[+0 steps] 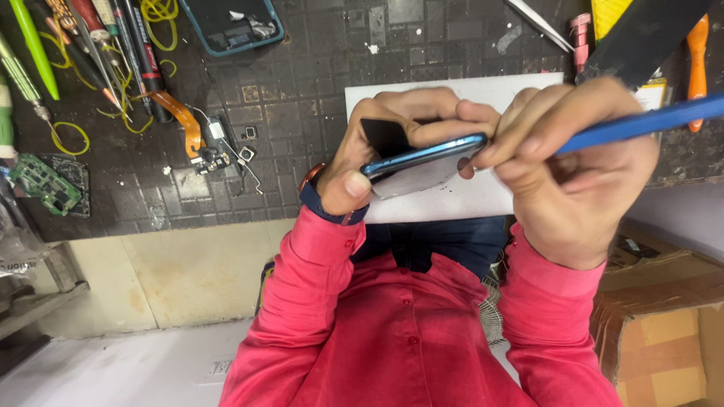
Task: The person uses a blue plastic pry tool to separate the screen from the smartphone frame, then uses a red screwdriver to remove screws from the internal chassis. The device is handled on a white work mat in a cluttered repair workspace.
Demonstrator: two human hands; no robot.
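My left hand grips a blue-edged smartphone and holds it edge-on above a white pad. The thumb presses the phone's near end and the fingers wrap over its dark face. My right hand holds a thin blue plastic pry tool like a pen. The tool's tip meets the right end of the phone's edge, where the fingertips of both hands touch. A dark watch sits on my left wrist, and both sleeves are red.
The bench has a dark gridded mat. Screwdrivers, an orange flex cable with small parts and a green circuit board lie at the left. A teal phone frame and tweezers lie at the top. A cardboard box stands lower right.
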